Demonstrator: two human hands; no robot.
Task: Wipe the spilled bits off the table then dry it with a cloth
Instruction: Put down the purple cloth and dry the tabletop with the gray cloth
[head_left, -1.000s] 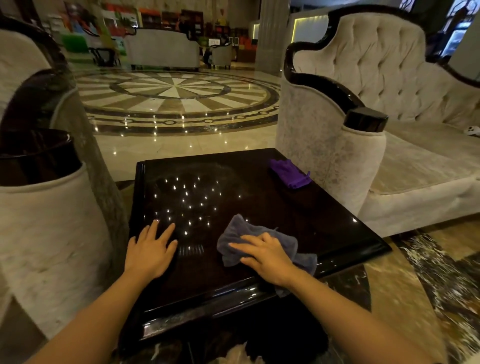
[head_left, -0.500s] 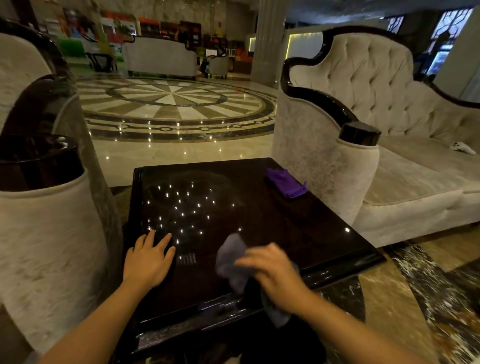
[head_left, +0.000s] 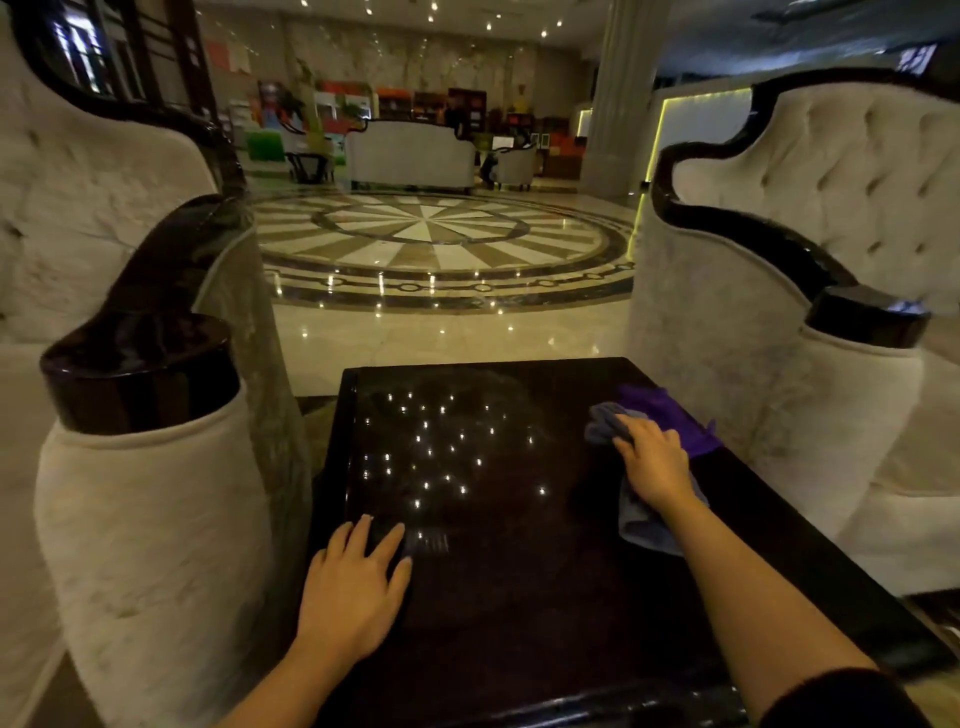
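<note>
A glossy dark square table (head_left: 498, 613) fills the lower middle, with faint smears and ceiling-light reflections on its top. My right hand (head_left: 655, 467) presses a grey-blue cloth (head_left: 641, 527) flat on the table's far right part; the cloth sticks out ahead of the fingers and behind the wrist. A purple cloth (head_left: 675, 418) lies just beyond, touching the grey one. My left hand (head_left: 356, 582) rests flat, fingers spread, on the near left of the table. No spilled bits show up on the dark top.
A cream tufted armchair (head_left: 140, 519) with a dark armrest cap stands tight against the table's left side. A matching sofa (head_left: 810, 374) flanks the right. Polished marble floor (head_left: 431, 244) with a round inlay stretches beyond, with more seating at the back.
My right hand has slid the grey cloth from the near middle of the table to the far right, up against the purple cloth. My left hand has stayed flat at the near left.
</note>
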